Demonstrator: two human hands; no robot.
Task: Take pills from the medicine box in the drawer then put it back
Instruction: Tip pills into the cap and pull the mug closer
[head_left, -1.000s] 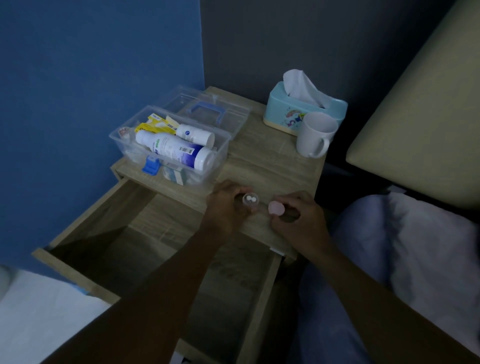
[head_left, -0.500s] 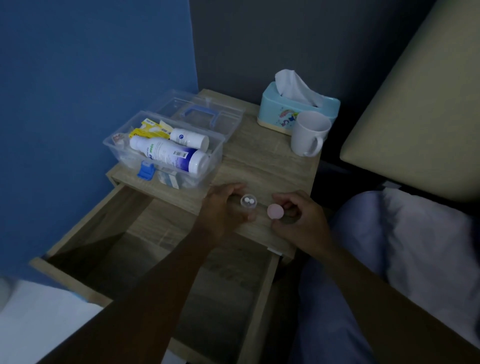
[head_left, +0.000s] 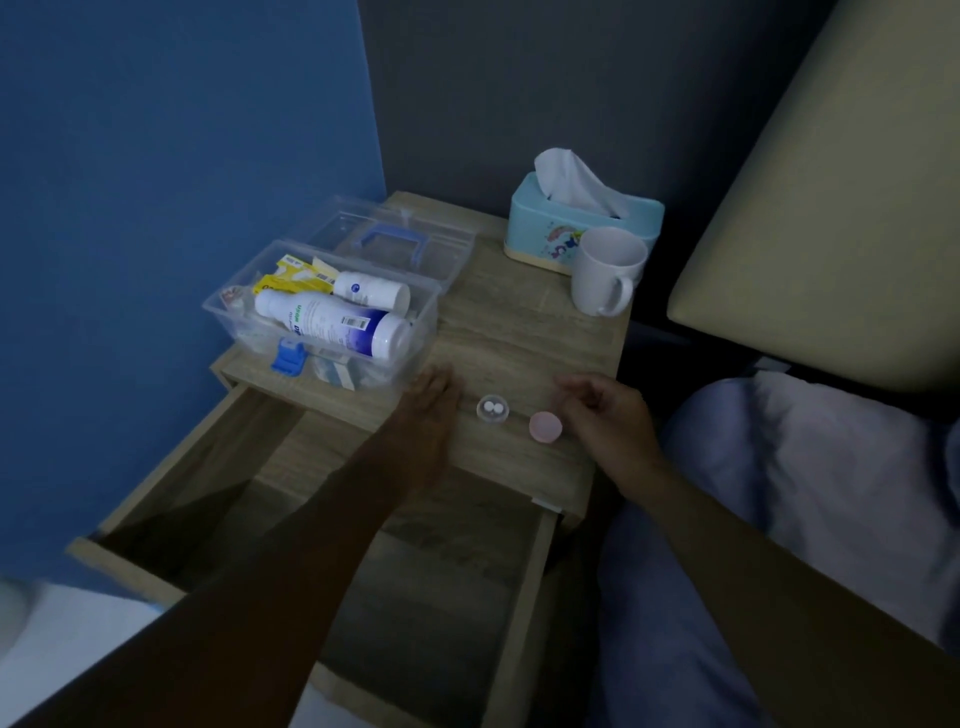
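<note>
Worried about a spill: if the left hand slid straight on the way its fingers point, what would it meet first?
Probably the clear medicine box; the left hand points at its near corner, passing left of the pill cup.

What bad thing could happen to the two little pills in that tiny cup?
The small open cup holding two white pills sits uncovered near the nightstand's front edge; its pink cap lies beside it. The left hand or right hand might bump it, spilling pills into the open drawer.

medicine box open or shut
Open: the medicine box has no lid on, bottles show inside, and its lid lies behind it.
</note>
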